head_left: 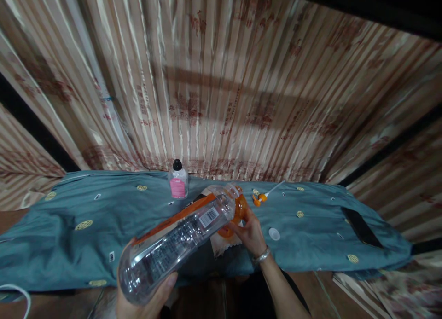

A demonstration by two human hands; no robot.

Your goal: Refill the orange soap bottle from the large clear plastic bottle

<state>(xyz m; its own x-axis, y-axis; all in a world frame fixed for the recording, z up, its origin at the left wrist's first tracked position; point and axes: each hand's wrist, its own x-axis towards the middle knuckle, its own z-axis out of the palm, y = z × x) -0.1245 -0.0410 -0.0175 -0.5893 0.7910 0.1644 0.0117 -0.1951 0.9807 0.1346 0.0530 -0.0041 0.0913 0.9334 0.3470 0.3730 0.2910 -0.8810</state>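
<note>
A large clear bottle (179, 234) with an orange-edged label and a barcode is tilted, its neck end up to the right. My left hand (148, 296) is wrapped round its base. My right hand (250, 234), with a bracelet at the wrist, is closed on an orange translucent piece (239, 208) at the bottle's neck end; its full shape is partly hidden. Behind the bottle lies a packet (224, 245), partly covered. An orange pump head (260, 199) with a pale tube lies beyond my right hand, and a white round cap (274, 234) is to the right of it.
A small clear bottle (178, 183) with a pink label and black cap stands near the back edge of the teal patterned cloth (138, 208). A dark phone-like slab (361, 227) lies at the right. Striped curtains (207, 102) hang behind. A white cable (19, 289) shows at lower left.
</note>
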